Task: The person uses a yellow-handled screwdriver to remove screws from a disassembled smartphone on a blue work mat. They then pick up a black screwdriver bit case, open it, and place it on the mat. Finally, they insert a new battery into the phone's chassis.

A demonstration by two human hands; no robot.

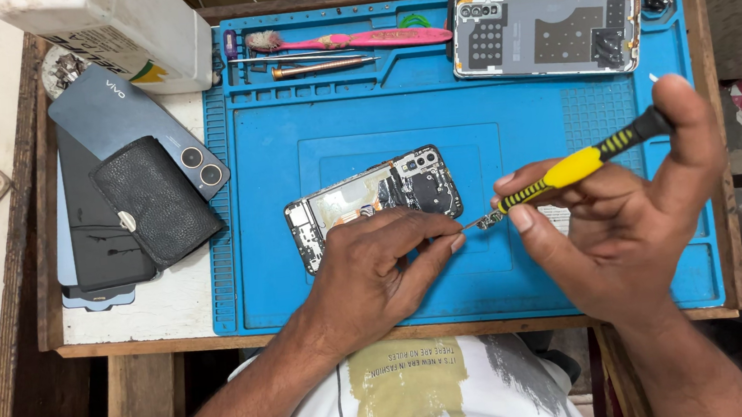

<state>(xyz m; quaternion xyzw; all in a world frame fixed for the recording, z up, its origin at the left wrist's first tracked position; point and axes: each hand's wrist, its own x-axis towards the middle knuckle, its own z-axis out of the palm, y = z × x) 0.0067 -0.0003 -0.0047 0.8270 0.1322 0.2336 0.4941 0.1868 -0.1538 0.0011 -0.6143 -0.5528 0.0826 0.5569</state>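
Tiny part is pinched at the screwdriver tip, just right of the opened phone on the blue mat. Left hand is closed on that part; right hand is wrapped round the yellow handle. Tip is best kept seated square, turned lightly, part held steady over the mat.

White plastic jug top left w/ black, yellow, green label, maybe a dark screen panel at left

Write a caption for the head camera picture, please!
Right hand holds a yellow screwdriver beside left hand over an opened phone.
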